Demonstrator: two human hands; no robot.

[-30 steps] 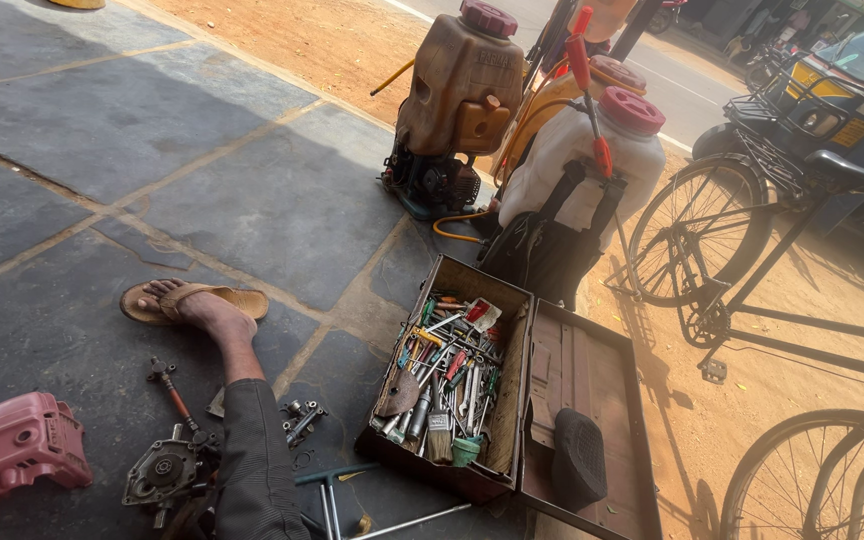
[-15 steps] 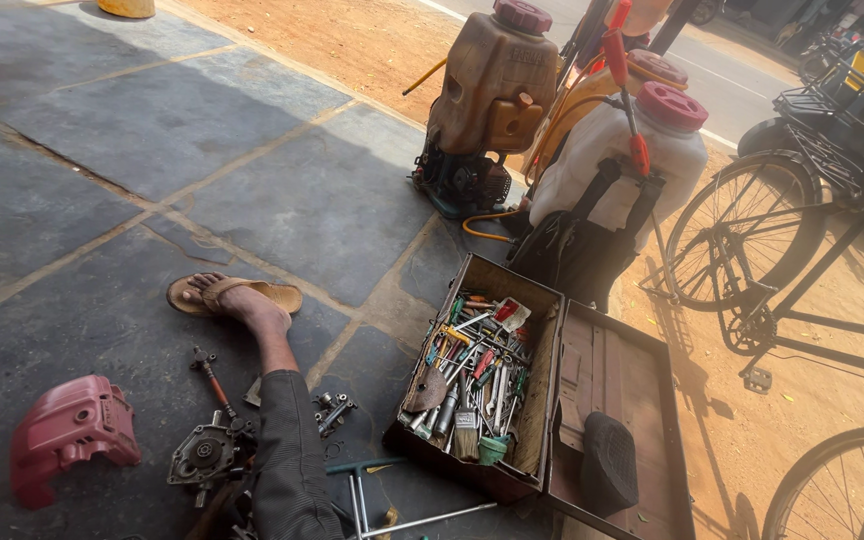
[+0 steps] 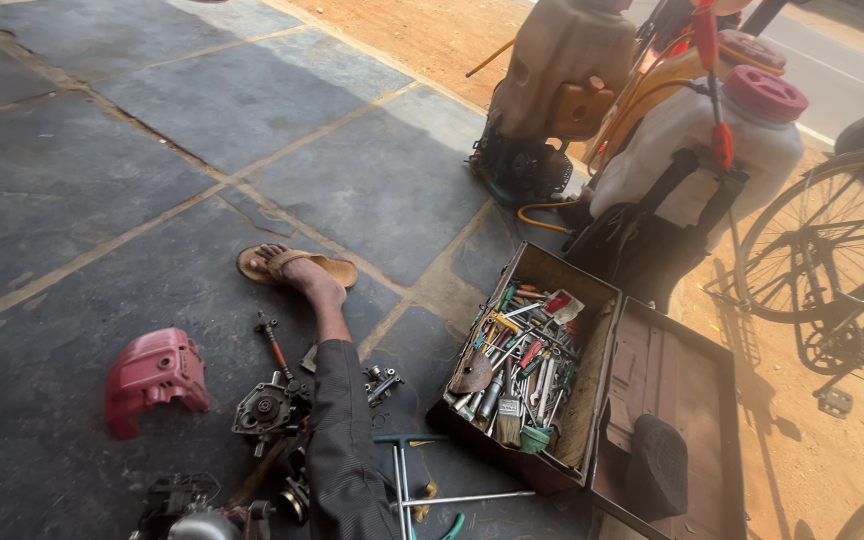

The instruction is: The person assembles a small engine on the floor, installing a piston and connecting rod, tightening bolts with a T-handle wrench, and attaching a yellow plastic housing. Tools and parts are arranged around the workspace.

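Dark grey stone floor (image 3: 102,180) crossed by pale tan joints; a red plastic engine cover (image 3: 155,374) near left; a tan sandal (image 3: 297,266) on the foot; dark grey trouser leg (image 3: 344,440); a brown toolbox (image 3: 592,400) with red, yellow and green tool handles, a small green cup (image 3: 535,438); far right, a white sprayer tank (image 3: 692,150) with a red cap (image 3: 764,92), beside a khaki tank (image 3: 557,60); orange-brown dirt (image 3: 422,30) beyond.

dark stone slab floor (image 3: 152,150), orange dirt ground (image 3: 422,30), hazy sunlight
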